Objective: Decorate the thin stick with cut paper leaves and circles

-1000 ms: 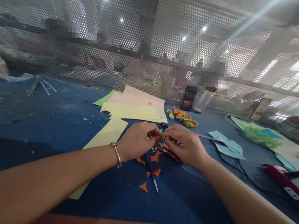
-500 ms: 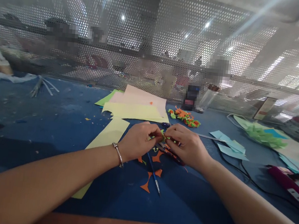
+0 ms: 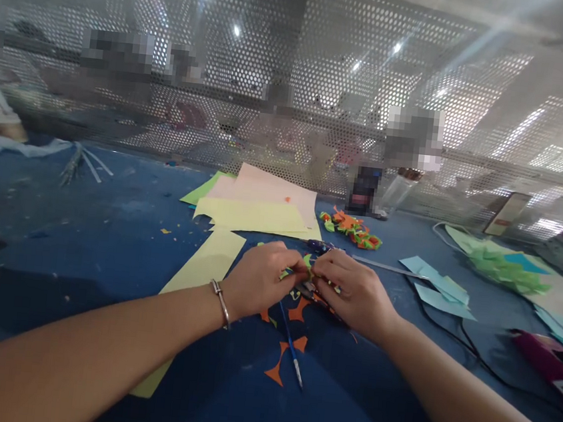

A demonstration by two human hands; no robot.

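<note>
Both hands met over the blue table (image 3: 108, 233), near its middle. The left hand (image 3: 259, 279) and the right hand (image 3: 353, 292) each pinched a small green paper piece (image 3: 306, 265) between their fingertips, just above the surface; its exact shape was too blurred to tell. Under the hands lay orange paper scraps (image 3: 296, 310) and a blue pen (image 3: 291, 350). Yellow paper sheets (image 3: 251, 214) lay just beyond, and light blue paper pieces (image 3: 437, 284) lay to the right.
</note>
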